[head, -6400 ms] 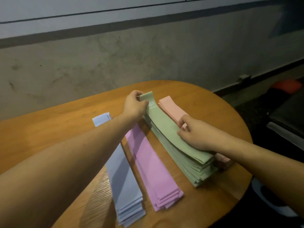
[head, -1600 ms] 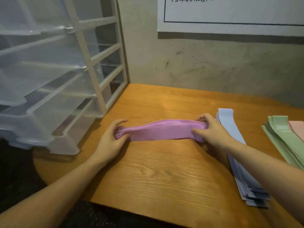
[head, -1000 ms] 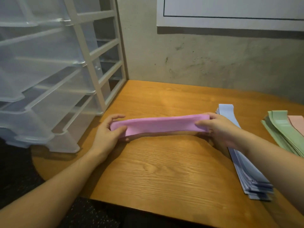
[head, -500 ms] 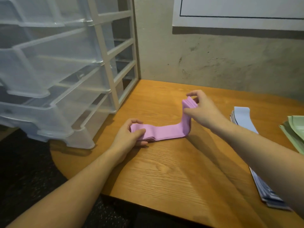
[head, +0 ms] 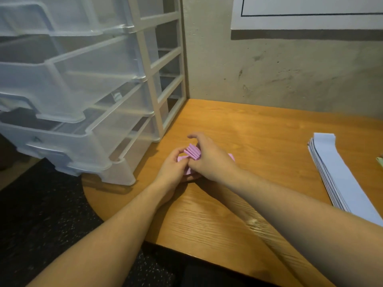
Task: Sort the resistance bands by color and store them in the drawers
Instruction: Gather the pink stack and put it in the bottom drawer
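A stack of pink resistance bands (head: 192, 152) lies folded over on the wooden table (head: 259, 141), its layered ends fanned out on top. My left hand (head: 175, 169) grips the stack from the left side. My right hand (head: 209, 158) covers it from the right and pinches the folded-over ends. A pile of pale blue bands (head: 339, 177) lies flat on the table at the right. Just left of my hands stands a clear plastic drawer unit (head: 83, 104) with several drawers pulled out.
A sliver of the green bands (head: 380, 161) shows at the right edge. The white drawer frame (head: 163, 79) stands against a grey concrete wall. A white sheet (head: 306, 13) hangs on the wall above. The table's front edge is near my forearms, with dark floor below.
My right hand has carried the right end of the pink stack over to the left end, folding the bands in half. Both hands now meet on the folded stack.
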{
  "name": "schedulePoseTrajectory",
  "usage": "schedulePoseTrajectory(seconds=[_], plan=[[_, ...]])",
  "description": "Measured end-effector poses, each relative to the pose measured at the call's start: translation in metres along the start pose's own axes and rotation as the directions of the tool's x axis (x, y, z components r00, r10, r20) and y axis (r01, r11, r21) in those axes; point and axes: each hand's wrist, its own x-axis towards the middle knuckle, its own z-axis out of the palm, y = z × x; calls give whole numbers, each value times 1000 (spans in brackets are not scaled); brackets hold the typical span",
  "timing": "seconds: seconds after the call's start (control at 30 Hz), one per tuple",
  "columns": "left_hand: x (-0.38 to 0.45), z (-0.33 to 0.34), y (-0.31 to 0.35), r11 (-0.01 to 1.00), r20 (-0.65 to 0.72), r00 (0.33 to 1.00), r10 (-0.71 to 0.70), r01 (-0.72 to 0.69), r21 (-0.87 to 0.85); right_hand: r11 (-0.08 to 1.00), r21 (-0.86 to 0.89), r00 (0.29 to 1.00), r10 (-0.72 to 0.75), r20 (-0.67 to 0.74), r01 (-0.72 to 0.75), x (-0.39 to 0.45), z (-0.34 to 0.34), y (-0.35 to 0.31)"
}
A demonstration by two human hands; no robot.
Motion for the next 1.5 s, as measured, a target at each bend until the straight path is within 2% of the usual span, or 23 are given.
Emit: schedulePoseTrajectory(seconds=[0.07, 0.17, 0.27, 0.33, 0.47, 0.57, 0.63, 0.73, 0.83, 0.97, 1.07, 1.17, 1.23, 1.33, 1.43, 1.5], plan=[[-2, 0, 5, 998, -9, 999, -40, 39, -41, 1000, -2, 1000, 6, -4, -6, -1, 1, 2], [-4, 0, 8, 994, 62, 996, -68, 73, -83, 997, 52, 998, 52, -19, -51, -3, 4, 0], [-2, -2, 3, 997, 37, 998, -45, 42, 68, 998, 48, 998, 37, 52, -39, -6, 6, -3], [-1, -4, 0, 995, 15, 999, -39, 37, 90, 999, 32, 994, 28, 105, -31, -8, 2, -4], [-2, -3, 0, 998, 55, 997, -51, 49, 33, 968, 226, 976, 59, 211, -107, -10, -16, 9], [-6, 2, -2, 990, -14, 999, 36, -34, 134, 991, 120, 997, 55, 49, -61, -7, -31, 32], [-10, 3, -5, 975, -18, 993, 118, -113, 191, 996, 13, 995, 94, -28, -94, -6, -42, 50], [-12, 3, -14, 940, 29, 973, 230, -230, 254, 979, 16, 976, 201, 80, -203, -10, -57, 72], [-14, 1, -18, 900, 83, 947, 312, -322, 294, 989, -33, 969, 147, 200, -143, -19, -60, 82], [-15, 1, -22, 839, 108, 897, 429, -439, 322, 981, 147, 989, 118, 89, -130, -25, -60, 90], [-20, -3, -22, 761, 124, 844, 522, -526, 378, 967, 239, 994, 72, 79, -89, -32, -61, 94], [-24, -11, -22, 728, 201, 844, 497, -532, 432, 997, 79, 994, -16, 106, 8, -38, -63, 97], [-27, -15, -23, 749, 215, 870, 445, -492, 444, 998, -14, 992, -55, 117, 57, -41, -62, 100], [-27, -16, -24, 768, 211, 908, 362, -419, 484, 999, 20, 989, -53, 138, 51, -42, -58, 104], [-26, -13, -22, 748, 221, 921, 320, -388, 538, 995, 83, 983, 35, 179, -51, -42, -60, 102], [-27, -14, -19, 759, 209, 929, 304, -369, 536, 996, 57, 978, 59, 199, -72, -42, -62, 100]])
